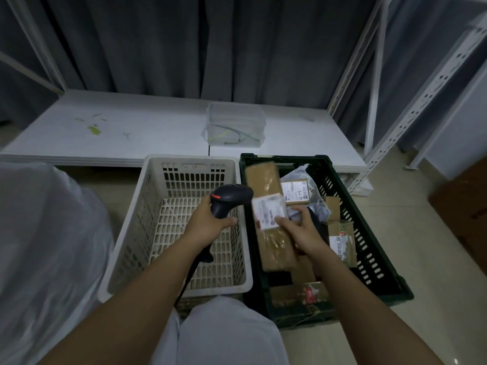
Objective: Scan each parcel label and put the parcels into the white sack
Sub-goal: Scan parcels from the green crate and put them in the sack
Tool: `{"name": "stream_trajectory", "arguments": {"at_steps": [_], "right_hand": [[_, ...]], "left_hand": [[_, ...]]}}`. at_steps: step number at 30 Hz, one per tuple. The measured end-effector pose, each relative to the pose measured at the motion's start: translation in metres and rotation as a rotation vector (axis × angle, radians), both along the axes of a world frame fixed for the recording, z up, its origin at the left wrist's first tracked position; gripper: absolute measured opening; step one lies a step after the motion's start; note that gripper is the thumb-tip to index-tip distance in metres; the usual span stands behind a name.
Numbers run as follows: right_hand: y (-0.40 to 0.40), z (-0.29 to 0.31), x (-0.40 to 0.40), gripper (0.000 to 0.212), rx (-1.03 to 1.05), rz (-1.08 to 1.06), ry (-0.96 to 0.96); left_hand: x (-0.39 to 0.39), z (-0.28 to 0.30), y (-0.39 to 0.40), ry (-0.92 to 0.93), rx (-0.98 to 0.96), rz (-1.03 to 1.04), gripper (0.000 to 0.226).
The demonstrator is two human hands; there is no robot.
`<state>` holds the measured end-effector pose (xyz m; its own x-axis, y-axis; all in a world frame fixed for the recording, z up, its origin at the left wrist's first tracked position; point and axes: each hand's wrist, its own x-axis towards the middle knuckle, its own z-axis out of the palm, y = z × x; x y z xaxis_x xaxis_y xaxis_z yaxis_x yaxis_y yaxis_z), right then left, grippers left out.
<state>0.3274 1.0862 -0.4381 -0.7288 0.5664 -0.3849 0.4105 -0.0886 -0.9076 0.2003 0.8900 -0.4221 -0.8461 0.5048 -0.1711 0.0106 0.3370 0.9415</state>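
Note:
My left hand [208,219] grips a black barcode scanner [229,198] over the white crate [126,233], its head turned right toward a parcel. My right hand [297,227] holds a small brown parcel [268,212] with its white label facing up, above the dark green crate [369,246]. That crate holds several more parcels: brown boxes [263,177], a grey bag with a label [295,189] and a labelled box [341,243] at the right. The white sack [44,246] bulges at my left.
A low white shelf board [131,127] lies beyond the crates, bearing a clear plastic tub [234,125] with wires. White metal rack posts [411,114] stand at the right, and a brown cardboard box [466,212] sits on the tiled floor. My knee [224,330] is below.

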Motion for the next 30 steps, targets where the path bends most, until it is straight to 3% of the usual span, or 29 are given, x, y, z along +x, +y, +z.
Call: {"name": "stream_trajectory", "arguments": {"at_steps": [4, 7, 11, 13, 16, 18, 20, 22, 24, 26, 28, 30], "right_hand": [[-0.018, 0.01, -0.015, 0.063, -0.16, -0.086, 0.183], [-0.043, -0.002, -0.018, 0.06, -0.284, -0.139, 0.217], [-0.066, -0.027, -0.009, 0.054, -0.34, -0.217, 0.07], [-0.07, -0.037, -0.003, 0.062, -0.137, -0.221, -0.078], [-0.069, -0.04, 0.007, 0.093, 0.328, -0.058, -0.264], [-0.063, -0.034, 0.009, 0.103, 0.486, -0.014, -0.227], [-0.051, -0.032, 0.003, 0.1, 0.713, 0.097, -0.151], [-0.033, -0.027, -0.008, 0.086, 1.023, 0.315, -0.194], [-0.014, -0.015, -0.021, 0.067, 1.102, 0.523, -0.223], [0.002, 0.0, -0.034, 0.054, 1.01, 0.668, -0.186], [0.011, 0.013, -0.045, 0.061, 1.013, 0.789, -0.204], [0.016, 0.019, -0.058, 0.076, 1.176, 0.924, -0.368]], "left_hand": [[-0.002, 0.005, 0.001, -0.055, 0.123, 0.076, 0.063], [-0.003, 0.007, 0.0, -0.087, 0.151, 0.1, 0.062], [-0.001, 0.0, -0.005, -0.012, -0.062, 0.01, 0.066], [0.001, -0.008, -0.006, 0.035, -0.19, -0.075, 0.066], [0.009, -0.015, -0.002, 0.087, -0.288, -0.19, 0.062], [0.015, -0.019, 0.003, 0.126, -0.315, -0.223, 0.06], [0.018, -0.023, 0.007, 0.144, -0.321, -0.213, 0.057], [0.018, -0.023, 0.009, 0.13, -0.295, -0.186, 0.058], [0.014, -0.022, 0.01, 0.091, -0.256, -0.164, 0.063], [0.009, -0.022, 0.008, 0.041, -0.207, -0.138, 0.07], [0.006, -0.022, 0.007, 0.011, -0.18, -0.114, 0.073], [0.003, -0.023, 0.006, -0.002, -0.172, -0.096, 0.072]]}}
